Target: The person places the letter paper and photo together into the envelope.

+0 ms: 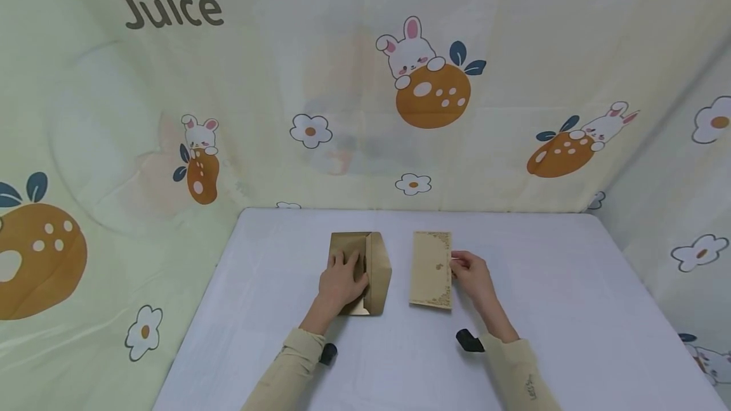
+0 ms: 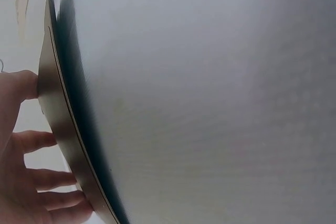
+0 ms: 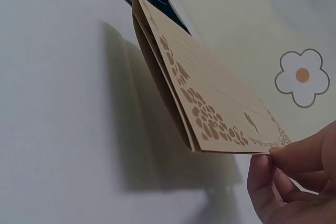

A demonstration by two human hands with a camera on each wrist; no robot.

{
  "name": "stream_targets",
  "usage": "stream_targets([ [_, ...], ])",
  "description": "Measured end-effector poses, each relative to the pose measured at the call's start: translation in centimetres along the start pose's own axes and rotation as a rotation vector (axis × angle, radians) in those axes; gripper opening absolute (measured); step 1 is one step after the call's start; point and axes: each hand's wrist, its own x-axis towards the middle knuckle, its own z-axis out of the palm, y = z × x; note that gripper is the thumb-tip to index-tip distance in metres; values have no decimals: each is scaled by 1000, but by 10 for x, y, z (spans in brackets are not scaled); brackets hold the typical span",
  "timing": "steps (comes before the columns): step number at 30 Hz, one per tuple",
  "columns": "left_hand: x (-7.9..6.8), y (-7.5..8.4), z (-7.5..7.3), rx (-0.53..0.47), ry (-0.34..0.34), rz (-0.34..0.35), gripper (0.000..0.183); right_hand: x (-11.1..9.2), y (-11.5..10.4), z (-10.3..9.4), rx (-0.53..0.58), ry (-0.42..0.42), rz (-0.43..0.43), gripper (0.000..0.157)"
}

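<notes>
A gold envelope (image 1: 378,278) lies on the white table, its pointed flap unfolded to the right. My left hand (image 1: 341,279) rests on it with fingers spread; in the left wrist view the fingertips touch the envelope's (image 2: 65,114) face. To the right, my right hand (image 1: 473,274) pinches the edge of a folded cream card (image 1: 429,268) between thumb and fingers. Brown cut-out patterns decorate the card's corners. The right wrist view shows the card (image 3: 210,87) tilted and raised over the table, its shadow beneath, with its layers slightly apart at the near end.
The white-covered table (image 1: 571,284) reaches back to a patterned curtain (image 1: 342,81) with rabbits, oranges and flowers, which also hangs at both sides. Black wrist-camera pieces (image 1: 469,340) show beside the forearms.
</notes>
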Motion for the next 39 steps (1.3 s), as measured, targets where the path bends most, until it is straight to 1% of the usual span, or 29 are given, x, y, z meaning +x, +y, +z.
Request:
stream_targets([
  [12,0,-2,2,2,28,8,60,4,-11,25,30,-7,-21,28],
  [18,0,-3,2,3,38,13,60,2,-13,45,5,-36,-9,26],
  [21,0,-2,2,5,42,14,60,1,-15,55,4,-50,-17,26],
  [26,1,-2,1,10,36,5,59,2,-18,70,14,-48,-45,25],
  [29,1,-2,2,13,26,2,60,4,-21,76,4,-51,-60,25],
  [39,2,-2,1,21,17,0,60,9,-27,89,-20,-71,-37,24],
])
